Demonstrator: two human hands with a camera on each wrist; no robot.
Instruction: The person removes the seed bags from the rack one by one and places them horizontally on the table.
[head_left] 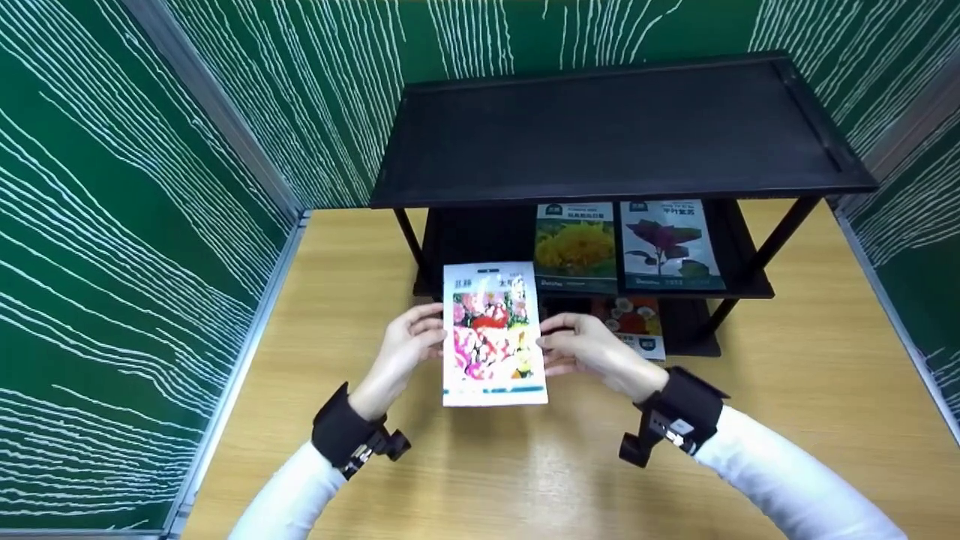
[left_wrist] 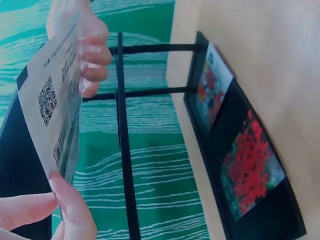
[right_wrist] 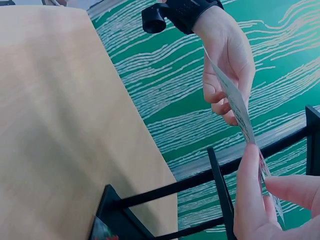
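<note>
Pinching a flower packet (head_left: 495, 334) at opposite edges — left fingers (head_left: 420, 312); right fingers (head_left: 564, 322).

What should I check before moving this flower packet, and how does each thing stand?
1. Left hand grips the flower packet at its left edge: ok.
2. Right hand grips its right edge: ok.
3. Its flowered side faces the head camera: ok.
4. Yellow-flower packet and purple-leaf packet lie side by side, not overlapping: ok.
5. Whole space on the middle shelf left of them is free: cannot tell; the flower packet hides part.
</note>
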